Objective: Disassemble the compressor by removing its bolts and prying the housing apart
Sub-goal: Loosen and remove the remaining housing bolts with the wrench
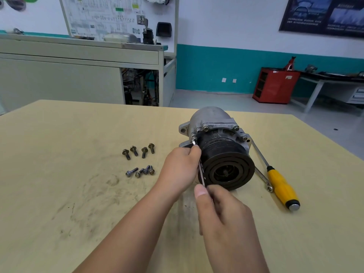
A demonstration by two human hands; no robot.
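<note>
The compressor (218, 134) lies on its side on the table (78, 194), its black pulley (228, 170) facing you. Both your hands are clamped on one thin wrench (201, 172) at the compressor's left flank. Your left hand (180, 168) pinches the wrench's head against a bolt at the housing's edge. Your right hand (222, 215), in front of the pulley, grips the handle's free end.

Press the head square onto the bolt with the left hand so it can't slip and round the corners. Pull with the right in short, steady arcs, because the pulley rim sits just beside the handle and leaves little swing. The compressor looks free to roll, so bear down on it a little.

Eight loose bolts (144, 152) lie left of the compressor, and at least three bolt heads (205, 128) show along its top flange. To its right lie a second wrench (264, 179) and a yellow-handled screwdriver (281, 186), likely your pry tool.
</note>
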